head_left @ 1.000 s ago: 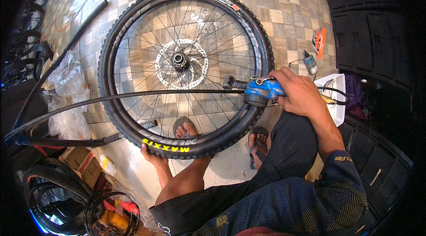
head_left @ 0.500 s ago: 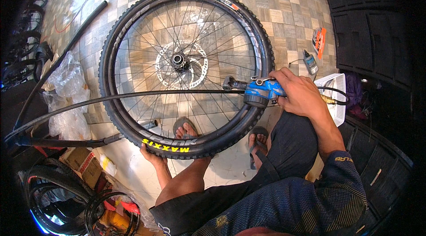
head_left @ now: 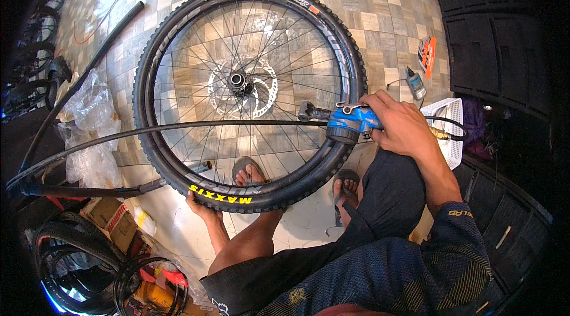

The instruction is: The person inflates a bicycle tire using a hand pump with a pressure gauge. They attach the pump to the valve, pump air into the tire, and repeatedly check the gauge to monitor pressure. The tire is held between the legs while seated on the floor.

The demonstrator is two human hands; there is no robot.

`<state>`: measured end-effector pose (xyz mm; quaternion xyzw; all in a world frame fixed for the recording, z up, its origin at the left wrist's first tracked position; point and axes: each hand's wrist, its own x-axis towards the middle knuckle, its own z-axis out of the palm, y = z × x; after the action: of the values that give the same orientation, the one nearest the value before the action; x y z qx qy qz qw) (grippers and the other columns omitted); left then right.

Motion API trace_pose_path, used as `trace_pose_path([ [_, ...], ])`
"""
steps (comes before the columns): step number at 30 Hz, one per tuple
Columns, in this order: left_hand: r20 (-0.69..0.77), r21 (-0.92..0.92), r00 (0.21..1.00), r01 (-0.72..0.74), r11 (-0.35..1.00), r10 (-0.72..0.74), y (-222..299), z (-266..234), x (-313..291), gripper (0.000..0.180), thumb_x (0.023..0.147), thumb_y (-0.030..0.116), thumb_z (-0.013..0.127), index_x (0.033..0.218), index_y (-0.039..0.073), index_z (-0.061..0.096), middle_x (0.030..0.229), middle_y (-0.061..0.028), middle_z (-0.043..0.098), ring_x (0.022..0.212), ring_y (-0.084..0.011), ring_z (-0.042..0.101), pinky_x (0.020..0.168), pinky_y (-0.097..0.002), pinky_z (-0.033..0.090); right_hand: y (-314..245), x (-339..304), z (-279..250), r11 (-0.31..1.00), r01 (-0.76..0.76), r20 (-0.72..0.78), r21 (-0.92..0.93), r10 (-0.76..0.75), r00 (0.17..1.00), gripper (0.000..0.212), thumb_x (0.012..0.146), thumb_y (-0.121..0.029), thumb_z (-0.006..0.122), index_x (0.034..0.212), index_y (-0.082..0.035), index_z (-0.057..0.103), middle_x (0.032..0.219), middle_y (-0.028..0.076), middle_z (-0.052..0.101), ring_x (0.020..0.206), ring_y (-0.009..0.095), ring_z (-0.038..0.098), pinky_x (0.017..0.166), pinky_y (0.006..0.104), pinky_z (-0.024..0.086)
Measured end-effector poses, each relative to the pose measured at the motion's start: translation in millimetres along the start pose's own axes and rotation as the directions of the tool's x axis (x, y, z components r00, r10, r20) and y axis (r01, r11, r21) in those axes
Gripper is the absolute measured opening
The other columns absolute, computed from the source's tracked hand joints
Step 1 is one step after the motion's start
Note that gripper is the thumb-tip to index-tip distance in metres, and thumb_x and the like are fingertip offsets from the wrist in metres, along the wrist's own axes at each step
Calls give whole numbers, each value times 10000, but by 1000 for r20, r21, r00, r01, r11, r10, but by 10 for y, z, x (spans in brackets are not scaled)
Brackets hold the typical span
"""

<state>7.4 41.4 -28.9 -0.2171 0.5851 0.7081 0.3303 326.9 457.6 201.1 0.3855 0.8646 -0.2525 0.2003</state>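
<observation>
The bike wheel (head_left: 350, 63) is in the middle, with its fat, bumpy tire reaching almost to the top of the view. Floor (head_left: 392, 4) shows past its top right edge, all the way to the dark drawers (head_left: 493, 49). On the left, a strip of floor lies between the tire and a long black pole (head_left: 110, 44).

The right hand (head_left: 399, 121) is curled shut around a blue air gun (head_left: 359, 119), which sits over the tire's right side. The left hand (head_left: 205, 208) touches the tire's bottom left edge. Part of it is hidden, so I cannot tell how tightly it grips.

A black hose (head_left: 237, 124) runs across the wheel, over the spokes, up to the air gun. The left foot (head_left: 249, 172) shows through the spokes, and the right foot (head_left: 345, 188) is just beside the tire. A white basket (head_left: 456, 132) is right behind the right hand, with a small bottle (head_left: 415, 84) and an orange packet (head_left: 427, 57) near it. Clear plastic bags (head_left: 89, 129), a cardboard box (head_left: 111, 221) and spare tires (head_left: 65, 239) crowd the left side.

The floor has brown and gray squares, and it looks pale near the feet.
</observation>
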Motion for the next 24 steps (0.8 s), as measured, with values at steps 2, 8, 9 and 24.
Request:
trace_pose_path([
  [2, 9, -9, 1000, -1, 1000, 1, 0, -12, 6, 553, 956, 515, 560, 1279, 67, 582, 1169, -95, 682, 1050, -254, 674, 939, -416, 558, 2, -2, 7, 1000, 2, -8, 4, -2, 1000, 617, 767, -141, 710, 1359, -93, 543, 1217, 181, 619, 968, 443, 689, 866, 535, 535],
  [8, 42, 3, 999, -14, 1000, 14, 8, -9, 9, 528, 962, 507, 555, 1257, 71, 588, 1115, -92, 696, 1008, -250, 688, 915, -412, 568, 19, 5, 7, 1000, 11, -17, 9, -11, 1000, 617, 762, -140, 712, 1354, -93, 545, 1218, 184, 623, 955, 442, 692, 852, 530, 539],
  [9, 38, 3, 999, -13, 1000, 13, 13, 8, 1, 527, 962, 508, 555, 1255, 72, 587, 1113, -91, 695, 1007, -249, 688, 914, -412, 568, 25, 4, 11, 1000, 15, -19, 7, -14, 1000, 616, 762, -141, 712, 1353, -93, 545, 1218, 185, 623, 955, 442, 692, 850, 530, 539],
  [24, 29, -4, 1000, 5, 1000, -4, -46, -62, 46, 653, 939, 567, 531, 1364, 72, 551, 1264, -107, 658, 1130, -278, 638, 1014, -433, 510, 7, 50, 18, 999, 7, -23, -52, -8, 1000, 607, 774, -145, 725, 1347, -90, 532, 1214, 189, 624, 1001, 445, 677, 871, 538, 528],
])
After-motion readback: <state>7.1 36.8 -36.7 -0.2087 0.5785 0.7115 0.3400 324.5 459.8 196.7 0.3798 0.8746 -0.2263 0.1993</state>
